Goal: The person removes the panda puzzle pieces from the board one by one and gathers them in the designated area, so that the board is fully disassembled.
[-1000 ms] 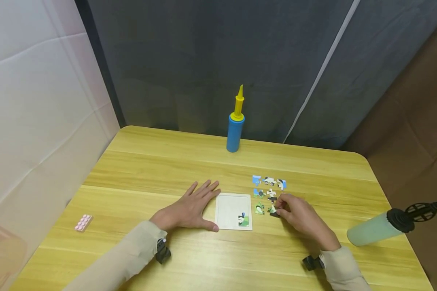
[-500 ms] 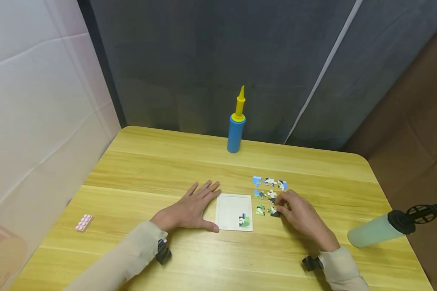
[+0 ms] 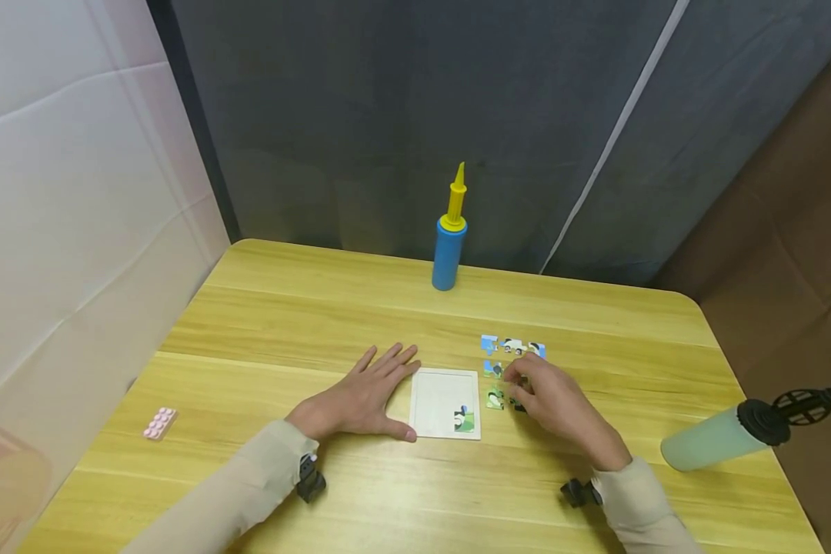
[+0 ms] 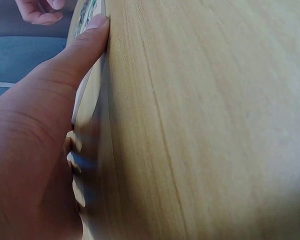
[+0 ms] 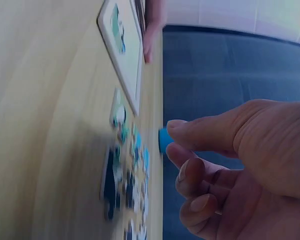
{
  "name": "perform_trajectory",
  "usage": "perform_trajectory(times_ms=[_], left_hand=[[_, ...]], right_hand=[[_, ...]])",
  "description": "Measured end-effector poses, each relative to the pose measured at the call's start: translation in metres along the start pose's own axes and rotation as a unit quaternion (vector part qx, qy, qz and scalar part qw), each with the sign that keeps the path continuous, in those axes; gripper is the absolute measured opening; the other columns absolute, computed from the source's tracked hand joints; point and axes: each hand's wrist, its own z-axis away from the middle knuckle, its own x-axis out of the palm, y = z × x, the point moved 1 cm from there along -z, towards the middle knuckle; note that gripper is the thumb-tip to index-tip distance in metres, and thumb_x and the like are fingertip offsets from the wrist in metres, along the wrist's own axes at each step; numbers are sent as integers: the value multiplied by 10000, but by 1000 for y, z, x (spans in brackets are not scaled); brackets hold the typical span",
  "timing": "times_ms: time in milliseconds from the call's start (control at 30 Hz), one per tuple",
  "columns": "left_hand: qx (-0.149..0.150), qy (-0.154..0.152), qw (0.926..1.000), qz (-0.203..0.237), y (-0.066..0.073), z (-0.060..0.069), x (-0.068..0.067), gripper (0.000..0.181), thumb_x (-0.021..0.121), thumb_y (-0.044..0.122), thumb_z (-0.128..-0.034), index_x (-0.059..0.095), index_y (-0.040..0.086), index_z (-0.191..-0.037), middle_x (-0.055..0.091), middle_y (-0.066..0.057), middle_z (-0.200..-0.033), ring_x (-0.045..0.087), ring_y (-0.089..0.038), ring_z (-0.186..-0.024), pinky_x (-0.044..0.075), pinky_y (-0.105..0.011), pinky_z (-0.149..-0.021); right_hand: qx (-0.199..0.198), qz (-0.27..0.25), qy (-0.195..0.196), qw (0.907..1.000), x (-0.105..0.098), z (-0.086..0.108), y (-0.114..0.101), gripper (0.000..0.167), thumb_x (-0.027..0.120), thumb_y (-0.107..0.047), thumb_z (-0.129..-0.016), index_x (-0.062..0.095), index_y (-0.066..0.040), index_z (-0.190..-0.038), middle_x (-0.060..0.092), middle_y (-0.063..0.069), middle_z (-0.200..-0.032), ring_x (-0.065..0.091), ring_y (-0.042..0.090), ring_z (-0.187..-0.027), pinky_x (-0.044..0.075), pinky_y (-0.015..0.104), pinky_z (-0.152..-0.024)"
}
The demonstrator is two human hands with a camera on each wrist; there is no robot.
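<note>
My left hand (image 3: 360, 396) lies spread on the table, its thumb and a fingertip touching the left edge of a white square puzzle tray (image 3: 431, 400). A green, white and black jigsaw piece (image 3: 465, 421) sits in the tray's lower right corner. Right of the tray lie several loose jigsaw pieces, including a blue one (image 3: 488, 343) and a green one (image 3: 495, 398). My right hand (image 3: 561, 400) hovers over them with bent fingers, hiding some. In the right wrist view, nothing shows between thumb and fingers, and a black-edged jigsaw piece (image 5: 110, 182) lies below on the table.
A blue and yellow hand pump (image 3: 446, 254) stands at the back of the wooden table (image 3: 305, 300). A pale green bottle with a black top (image 3: 713, 435) is at the right. A pink toy brick (image 3: 160, 424) lies far left. Dark curtain hangs behind.
My right hand has moved left and slightly up from beside the lower right piece, and now covers the right-hand pieces of the lower two rows. My left hand and the tray stay put.
</note>
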Motion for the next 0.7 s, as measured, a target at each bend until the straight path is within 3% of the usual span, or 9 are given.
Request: perform_trajectory(times_ms=[233,533,700], left_hand=[[12,14,10000,20,1,1,-1,1185,759,758,-824,298,92,-1688,151,-100,-1815,108,-358,-1696,73,-662,-1357],[13,8,10000,89,1,2,-2,1179,763,748,-827,299,88,-1687,150,-99,-1815,103,-358,-1697,69,-662,-1357],[11,-14,9999,117,1,2,-2,1174,762,749,-831,294,97,-1689,139,-92,-1818,97,-352,-1698,64,-659,-1358]], right_hand=[[-460,87,-323,9984,13,-3,-18,79,770,-126,-977,769,-144,-1054,680,-29,-1021,571,91,-839,522,267,-750],[-453,208,-602,9969,29,-7,-31,58,758,-154,-992,779,-170,-1044,673,-74,-1012,568,67,-855,521,265,-760],[-513,202,-733,9958,35,-8,-35,75,757,-162,-989,789,-155,-1056,657,-76,-995,547,63,-796,484,235,-699]])
